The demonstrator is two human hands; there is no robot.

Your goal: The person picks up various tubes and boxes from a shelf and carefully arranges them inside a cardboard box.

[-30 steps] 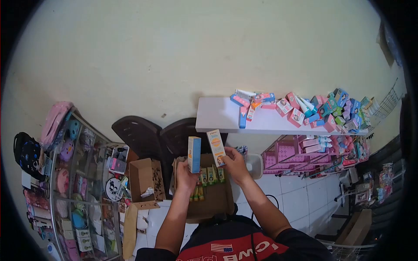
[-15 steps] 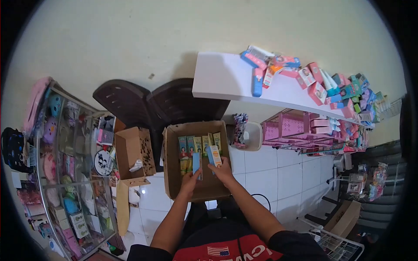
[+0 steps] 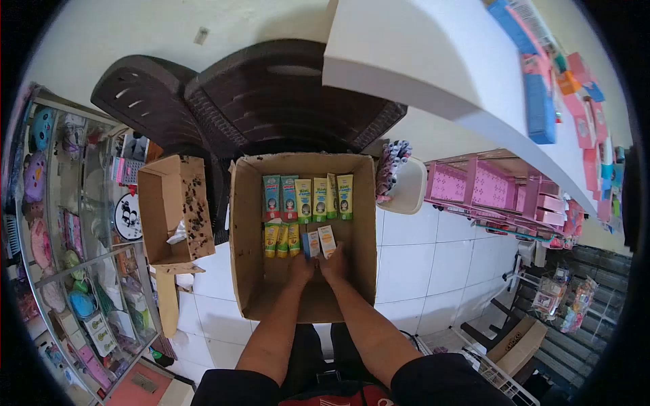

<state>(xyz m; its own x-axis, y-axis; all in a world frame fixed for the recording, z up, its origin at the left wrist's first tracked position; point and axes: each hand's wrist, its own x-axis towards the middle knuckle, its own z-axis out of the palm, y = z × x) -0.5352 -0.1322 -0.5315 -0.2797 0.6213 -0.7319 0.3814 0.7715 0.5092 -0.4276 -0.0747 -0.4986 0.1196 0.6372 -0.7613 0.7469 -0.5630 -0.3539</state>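
Observation:
Inside an open cardboard box (image 3: 246, 277), both my hands are low and close together. My left hand (image 3: 301, 270) is closed on a small blue-and-white carton (image 3: 311, 244). Beside it, my right hand (image 3: 332, 265) grips a white-and-orange carton (image 3: 327, 241); the two cartons stand almost side by side. Behind them is a row of upright tubes: teal-and-pink tubes (image 3: 289, 198) at the left, yellow-green tubes (image 3: 319, 201) to the right. Several smaller yellow tubes (image 3: 282, 241) stand just left of the cartons. My fingertips are partly hidden.
Dark plastic chairs (image 3: 284, 95) stand behind the box. A white shelf (image 3: 420, 74) holding colourful cartons juts out at upper right. A smaller cardboard box (image 3: 162, 216) is at left, near a glass display case (image 3: 95, 264). A whitish bin (image 3: 410, 189) and pink racks (image 3: 487, 184) are at right.
My hands have lowered both cartons into the box and drawn closer together. The view has moved nearer and tilted down, so the box looks larger and the shelf's cartons sit further right.

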